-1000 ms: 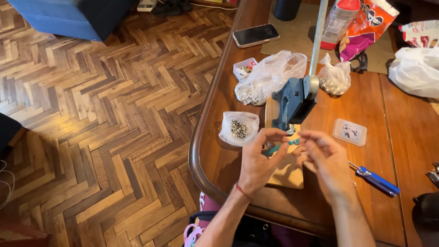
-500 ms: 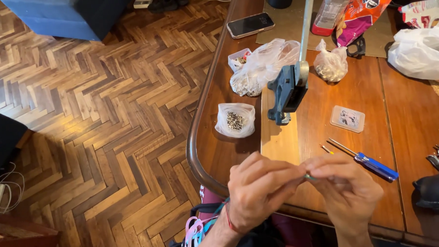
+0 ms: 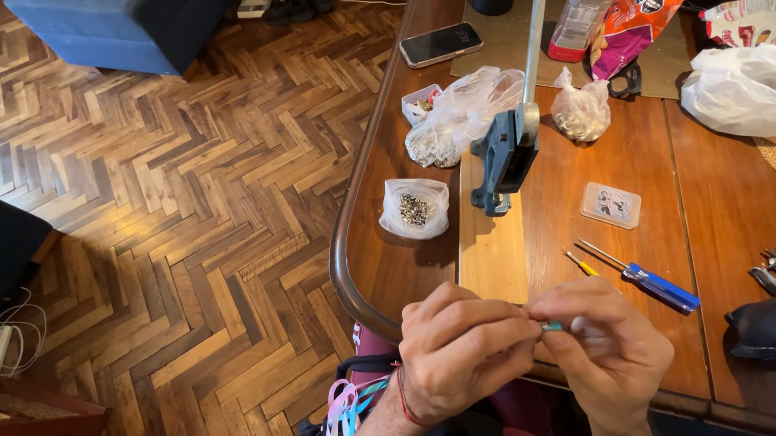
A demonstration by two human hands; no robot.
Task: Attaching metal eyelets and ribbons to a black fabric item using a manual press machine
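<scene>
Small teal piece [image 3: 553, 327]: in the head view I see it pinched between the fingertips of both hands, low in the frame, over the near edge of the table [image 3: 390, 269]. The left hand [image 3: 466, 348] is curled narrow around its end; the right hand [image 3: 612, 352] meets it thumb-to-finger on the same piece. The two-handed pinch likely steadies so small a part; its exact shape is too small to tell.

Beyond the hands, a wooden board [image 3: 490, 240] carries one blue hand press [image 3: 506, 158], its lever upright, kept within easy reach. Count: one open bag of metal bits [image 3: 414, 208] just left of the board, two fuller bags behind, one blue-handled screwdriver [image 3: 652, 282], one clear flat case [image 3: 610, 205], one phone [image 3: 440, 44].
</scene>
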